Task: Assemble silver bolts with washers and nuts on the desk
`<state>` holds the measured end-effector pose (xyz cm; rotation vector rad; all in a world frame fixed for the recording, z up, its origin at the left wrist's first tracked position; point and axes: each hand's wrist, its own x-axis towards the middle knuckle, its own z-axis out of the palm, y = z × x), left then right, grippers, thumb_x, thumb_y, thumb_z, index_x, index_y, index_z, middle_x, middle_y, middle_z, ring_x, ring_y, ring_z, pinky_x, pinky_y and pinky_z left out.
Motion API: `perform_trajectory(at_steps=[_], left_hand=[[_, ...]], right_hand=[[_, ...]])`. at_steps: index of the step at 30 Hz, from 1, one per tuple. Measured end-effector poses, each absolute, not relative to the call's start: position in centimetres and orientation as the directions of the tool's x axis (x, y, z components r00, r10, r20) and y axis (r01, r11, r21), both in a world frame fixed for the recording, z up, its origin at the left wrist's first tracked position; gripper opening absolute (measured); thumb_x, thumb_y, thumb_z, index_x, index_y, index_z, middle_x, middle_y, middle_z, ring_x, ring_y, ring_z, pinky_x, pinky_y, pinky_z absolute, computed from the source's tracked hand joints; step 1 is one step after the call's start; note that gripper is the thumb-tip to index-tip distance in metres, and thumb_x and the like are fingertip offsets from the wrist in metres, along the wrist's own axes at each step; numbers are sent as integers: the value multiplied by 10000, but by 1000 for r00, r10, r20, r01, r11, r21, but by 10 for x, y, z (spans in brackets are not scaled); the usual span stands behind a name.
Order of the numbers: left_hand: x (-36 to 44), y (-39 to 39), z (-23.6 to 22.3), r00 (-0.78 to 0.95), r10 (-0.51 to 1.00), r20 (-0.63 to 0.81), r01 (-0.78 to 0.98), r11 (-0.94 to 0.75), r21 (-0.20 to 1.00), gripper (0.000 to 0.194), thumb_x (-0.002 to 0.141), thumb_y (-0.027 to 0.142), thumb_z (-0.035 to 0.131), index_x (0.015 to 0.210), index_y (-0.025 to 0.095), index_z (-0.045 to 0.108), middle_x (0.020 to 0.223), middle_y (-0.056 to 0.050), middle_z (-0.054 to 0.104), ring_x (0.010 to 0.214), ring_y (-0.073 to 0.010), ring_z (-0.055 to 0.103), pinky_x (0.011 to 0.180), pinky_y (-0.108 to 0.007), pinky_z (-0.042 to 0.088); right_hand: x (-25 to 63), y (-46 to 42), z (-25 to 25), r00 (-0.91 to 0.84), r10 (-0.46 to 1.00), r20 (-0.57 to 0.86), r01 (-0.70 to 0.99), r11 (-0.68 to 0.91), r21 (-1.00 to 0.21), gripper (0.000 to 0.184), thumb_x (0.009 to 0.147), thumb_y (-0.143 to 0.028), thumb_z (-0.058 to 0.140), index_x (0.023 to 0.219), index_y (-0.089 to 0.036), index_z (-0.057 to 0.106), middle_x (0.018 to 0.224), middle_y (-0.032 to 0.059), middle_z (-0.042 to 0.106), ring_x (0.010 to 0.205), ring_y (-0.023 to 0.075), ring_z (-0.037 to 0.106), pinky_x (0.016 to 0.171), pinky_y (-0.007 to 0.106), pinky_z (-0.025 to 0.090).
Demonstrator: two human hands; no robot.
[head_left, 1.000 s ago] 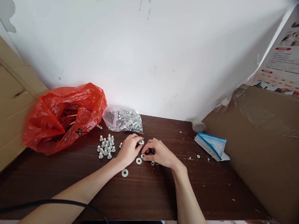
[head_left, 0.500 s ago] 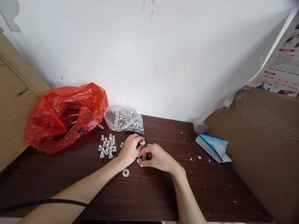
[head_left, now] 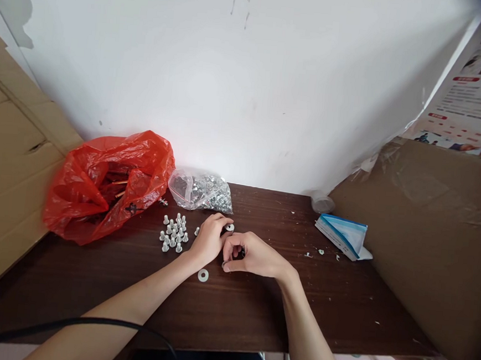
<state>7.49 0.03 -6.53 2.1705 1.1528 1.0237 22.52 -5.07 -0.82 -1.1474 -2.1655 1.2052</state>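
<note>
Your right hand (head_left: 255, 255) has curled closed over the small parts, left hand (head_left: 208, 238) fingers bent beside it, grip unclear; pinch the thin, slick, light washer (head_left: 203, 275) by its rim.

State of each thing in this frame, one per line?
left hand: curled, fingertips meeting the right hand
right hand: curled shut, contents hidden
washer: flat, loose
bolts: upright, clustered
clear bag: lying, holding metal parts
red bag: crumpled, open

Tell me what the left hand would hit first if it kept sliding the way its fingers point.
Probably the washer just beyond the left hand fingertips; depth is unclear, and the right hand sits close beside that path.
</note>
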Motion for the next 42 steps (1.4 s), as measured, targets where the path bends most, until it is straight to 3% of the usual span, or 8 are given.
perform_trajectory(at_steps=[8, 13, 22, 28, 42], left_hand=[[76, -4, -56, 375, 860, 345, 502, -501, 705, 219, 795, 79, 576, 984, 135, 671, 954, -71, 638, 810, -180, 610, 741, -318, 498], [76, -4, -56, 369, 862, 347, 500, -499, 708, 251, 769, 49, 610, 999, 136, 661, 945, -69, 635, 820, -176, 603, 749, -306, 492], [77, -3, -58, 366, 855, 368, 510, -515, 689, 228, 772, 56, 618, 978, 140, 667, 921, -65, 642, 787, -171, 607, 733, -301, 497], [76, -2, -60, 368, 851, 375, 493, -520, 698, 218, 784, 76, 601, 979, 151, 662, 938, -64, 639, 786, -165, 612, 728, -299, 502], [76, -3, -59, 370, 853, 368, 492, -516, 701, 216, 780, 61, 600, 967, 151, 658, 923, -61, 629, 810, -175, 610, 730, -298, 494]], right_hand=[[213, -61, -3, -718, 696, -8, 350, 351, -868, 255, 739, -169, 719, 989, -215, 744, 785, 15, 676, 632, 100, 518, 604, 214, 424], [208, -63, -7, -772, 624, -117, 356, 273, -894, 275, 781, -176, 668, 1048, -197, 729, 762, 33, 691, 632, 112, 576, 608, 216, 447], [224, -61, -2, -695, 690, -202, 482, 238, -843, 177, 729, -149, 676, 885, -153, 760, 769, 37, 700, 621, 112, 571, 575, 208, 432], [224, -62, -3, -638, 740, -214, 485, 169, -858, 280, 707, -149, 699, 986, -150, 717, 732, 26, 694, 641, 132, 617, 579, 215, 456], [219, -60, -12, -580, 791, -193, 597, 251, -762, 162, 688, -132, 704, 844, -167, 688, 676, -17, 596, 607, 106, 545, 530, 203, 382]])
